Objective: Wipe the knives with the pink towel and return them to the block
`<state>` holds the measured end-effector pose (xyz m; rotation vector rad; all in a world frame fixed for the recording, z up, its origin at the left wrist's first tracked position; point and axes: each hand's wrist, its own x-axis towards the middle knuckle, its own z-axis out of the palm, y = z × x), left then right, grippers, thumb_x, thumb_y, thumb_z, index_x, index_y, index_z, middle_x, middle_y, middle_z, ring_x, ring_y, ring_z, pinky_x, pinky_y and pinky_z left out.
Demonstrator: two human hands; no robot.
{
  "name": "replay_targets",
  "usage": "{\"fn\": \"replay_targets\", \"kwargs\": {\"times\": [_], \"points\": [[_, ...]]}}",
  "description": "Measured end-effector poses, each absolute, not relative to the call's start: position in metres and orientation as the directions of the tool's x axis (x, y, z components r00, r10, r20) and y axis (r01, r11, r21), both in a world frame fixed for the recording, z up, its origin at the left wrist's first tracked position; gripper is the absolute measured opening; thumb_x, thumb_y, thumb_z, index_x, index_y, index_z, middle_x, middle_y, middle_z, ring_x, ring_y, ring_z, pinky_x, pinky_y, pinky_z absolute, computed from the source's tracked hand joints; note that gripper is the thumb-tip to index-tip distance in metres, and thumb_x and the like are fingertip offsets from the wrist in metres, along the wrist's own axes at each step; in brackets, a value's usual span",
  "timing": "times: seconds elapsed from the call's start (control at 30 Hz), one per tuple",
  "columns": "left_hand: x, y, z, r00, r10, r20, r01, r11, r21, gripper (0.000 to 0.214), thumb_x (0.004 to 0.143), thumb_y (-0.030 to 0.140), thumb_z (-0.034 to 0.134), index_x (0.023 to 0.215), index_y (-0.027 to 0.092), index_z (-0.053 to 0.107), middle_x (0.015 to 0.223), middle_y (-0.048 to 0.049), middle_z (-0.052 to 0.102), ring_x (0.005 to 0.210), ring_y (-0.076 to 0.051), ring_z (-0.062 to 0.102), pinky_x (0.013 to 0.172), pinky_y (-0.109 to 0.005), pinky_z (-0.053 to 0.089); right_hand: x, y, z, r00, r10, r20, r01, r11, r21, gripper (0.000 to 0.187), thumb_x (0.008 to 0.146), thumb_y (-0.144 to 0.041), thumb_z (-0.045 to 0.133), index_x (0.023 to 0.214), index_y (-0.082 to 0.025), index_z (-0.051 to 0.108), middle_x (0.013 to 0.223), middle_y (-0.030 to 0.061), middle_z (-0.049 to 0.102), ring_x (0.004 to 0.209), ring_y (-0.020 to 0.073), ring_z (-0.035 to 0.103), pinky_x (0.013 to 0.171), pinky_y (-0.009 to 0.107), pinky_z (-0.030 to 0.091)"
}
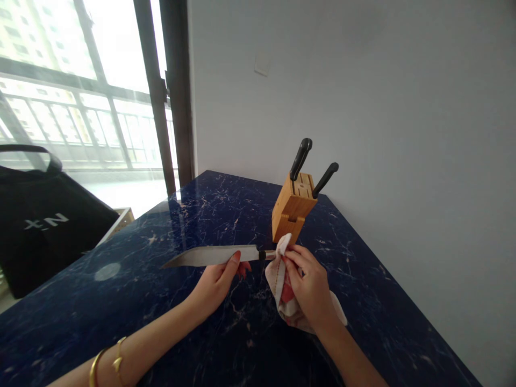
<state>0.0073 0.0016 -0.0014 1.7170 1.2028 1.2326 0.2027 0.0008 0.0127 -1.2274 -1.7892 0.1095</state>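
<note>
A large kitchen knife (213, 256) lies level above the table, its tip pointing left. My left hand (220, 282) pinches the blade near the handle end, thumb on the near face and fingers beneath. In my right hand (308, 279) is a white cloth (278, 277) with red patches, closed around the end of the knife's handle. Part of that handle is covered by the cloth. Just beyond stands a wooden knife block (290, 207), with two black-handled knives (300, 159) in its slots.
The blue marbled table (234, 204) reaches to a pale wall (346, 97) at the back and right. At the left, a black bag (52, 220) hangs beside the table edge, before a bright window (100, 97).
</note>
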Motion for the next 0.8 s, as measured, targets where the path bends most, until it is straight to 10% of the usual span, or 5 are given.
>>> {"fn": "replay_targets", "kwargs": {"times": [0.8], "points": [[0.014,0.001,0.002,0.081,0.965,0.249,0.144,-0.259,0.955,0.044,0.083,0.043,0.036,0.062,0.014,0.061,0.055,-0.002,0.06,0.055,-0.014,0.055,0.058,-0.023,0.043,0.179,-0.015,0.012,-0.237,0.705,0.669,0.695,0.604,-0.39,0.025,0.081,-0.014,0.041,0.098,-0.022,0.057,0.106,0.0072,0.053,0.104,0.0199,0.048,0.09,0.035,0.04]]}}
